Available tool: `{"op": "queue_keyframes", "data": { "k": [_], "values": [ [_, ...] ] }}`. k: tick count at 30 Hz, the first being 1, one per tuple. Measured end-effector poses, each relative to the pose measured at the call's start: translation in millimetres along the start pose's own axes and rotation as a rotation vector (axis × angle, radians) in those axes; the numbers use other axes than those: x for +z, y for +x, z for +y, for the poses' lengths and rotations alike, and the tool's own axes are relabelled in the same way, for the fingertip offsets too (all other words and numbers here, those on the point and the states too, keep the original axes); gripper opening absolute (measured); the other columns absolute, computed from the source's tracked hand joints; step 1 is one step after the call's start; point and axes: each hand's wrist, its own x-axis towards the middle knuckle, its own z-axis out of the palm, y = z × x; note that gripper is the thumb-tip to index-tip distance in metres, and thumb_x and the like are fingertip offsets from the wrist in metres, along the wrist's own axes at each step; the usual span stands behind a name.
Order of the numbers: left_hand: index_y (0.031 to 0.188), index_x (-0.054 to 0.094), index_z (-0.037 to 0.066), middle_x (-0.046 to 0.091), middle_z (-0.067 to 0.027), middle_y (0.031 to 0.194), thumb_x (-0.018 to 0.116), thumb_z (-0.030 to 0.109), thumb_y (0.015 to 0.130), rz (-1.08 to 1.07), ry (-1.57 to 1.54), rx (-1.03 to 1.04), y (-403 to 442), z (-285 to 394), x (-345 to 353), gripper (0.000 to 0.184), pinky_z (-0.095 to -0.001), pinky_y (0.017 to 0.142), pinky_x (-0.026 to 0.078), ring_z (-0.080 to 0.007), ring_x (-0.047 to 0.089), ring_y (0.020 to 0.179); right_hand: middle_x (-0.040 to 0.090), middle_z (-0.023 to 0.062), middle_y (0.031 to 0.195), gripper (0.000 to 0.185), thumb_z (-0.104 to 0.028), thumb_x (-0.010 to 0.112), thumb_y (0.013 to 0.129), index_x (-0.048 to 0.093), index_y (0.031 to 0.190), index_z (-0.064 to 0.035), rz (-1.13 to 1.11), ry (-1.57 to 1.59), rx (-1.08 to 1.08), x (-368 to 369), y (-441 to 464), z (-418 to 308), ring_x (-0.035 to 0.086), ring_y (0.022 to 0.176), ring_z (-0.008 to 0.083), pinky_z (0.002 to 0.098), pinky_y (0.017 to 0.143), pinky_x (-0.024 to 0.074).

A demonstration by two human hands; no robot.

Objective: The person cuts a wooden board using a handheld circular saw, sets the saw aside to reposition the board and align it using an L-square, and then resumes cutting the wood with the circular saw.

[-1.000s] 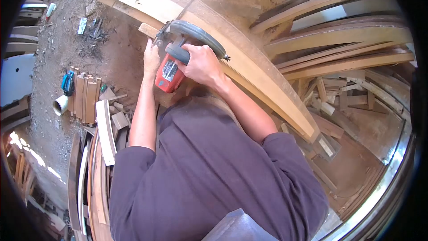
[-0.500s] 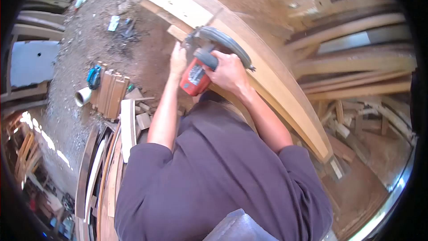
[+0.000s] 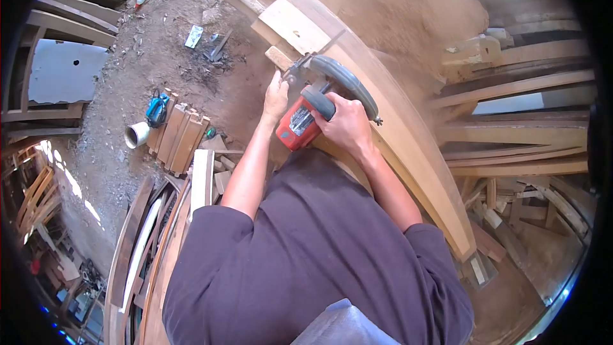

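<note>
A red saw [image 3: 298, 124] stood over a long plank's [image 3: 408, 147] near edge.
The right hand [image 3: 347, 122] wrapped its handle [image 3: 317, 102]; the left hand [image 3: 276, 98] curled at its front near a wood block [image 3: 278, 58], its hold unclear. A kickback might have dragged that hand toward the hidden blade; dust [image 3: 408, 9] might have blurred the view.

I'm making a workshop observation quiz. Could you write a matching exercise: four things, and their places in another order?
Things
1. Red power tool with a dark handle
2. White hollow cylinder
3. Pale flat panel with a dark hole
4. Long tapering tan wooden board

Places
A. At the picture's far left
B. Stretching diagonally towards the picture's lower right
C. In the right hand
D. On the ground beside the stacked brown wooden pieces

Pairs: 1-C, 2-D, 3-A, 4-B
</note>
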Motion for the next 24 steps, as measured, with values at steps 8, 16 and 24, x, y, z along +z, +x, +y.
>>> {"op": "queue_keyframes", "data": {
  "k": [8, 16, 24],
  "values": [
    [0.158, 0.037, -0.011, 0.067, -0.0244, 0.137, 0.049, 0.014, 0.104, -0.046, 0.047, -0.046, 33, 16, -31, 0.061, -0.0378, 0.11, 0.048, -0.0286, 0.064, 0.128, 0.075, 0.025, 0.09, 0.029, -0.024, 0.08, 0.087, 0.077, 0.106, -0.0028, 0.018, 0.027, 0.006, 4, 31, -32, 0.075, 0.087, 0.042, 0.0477, 0.08, 0.0594],
    [0.157, 0.035, -0.015, 0.061, -0.0279, 0.145, 0.048, 0.016, 0.103, -0.045, -0.014, -0.021, 70, -9, -60, 0.063, -0.0384, 0.116, 0.043, -0.0322, 0.058, 0.139, 0.075, 0.0259, 0.093, 0.029, -0.023, 0.081, 0.088, 0.075, 0.106, -0.0004, 0.009, -0.009, -0.007, 13, 65, -62, 0.075, 0.089, 0.0423, 0.0473, 0.082, 0.0588],
    [0.155, 0.036, -0.017, 0.05, -0.0348, 0.155, 0.049, 0.02, 0.103, -0.021, 0.029, -0.03, 97, -4, -89, 0.066, -0.0394, 0.123, 0.036, -0.0384, 0.047, 0.149, 0.076, 0.0248, 0.093, 0.031, -0.026, 0.08, 0.089, 0.073, 0.105, -0.0002, 0.011, -0.021, -0.014, 27, 94, -83, 0.074, 0.088, 0.0434, 0.0487, 0.08, 0.0587]
  ]
}}
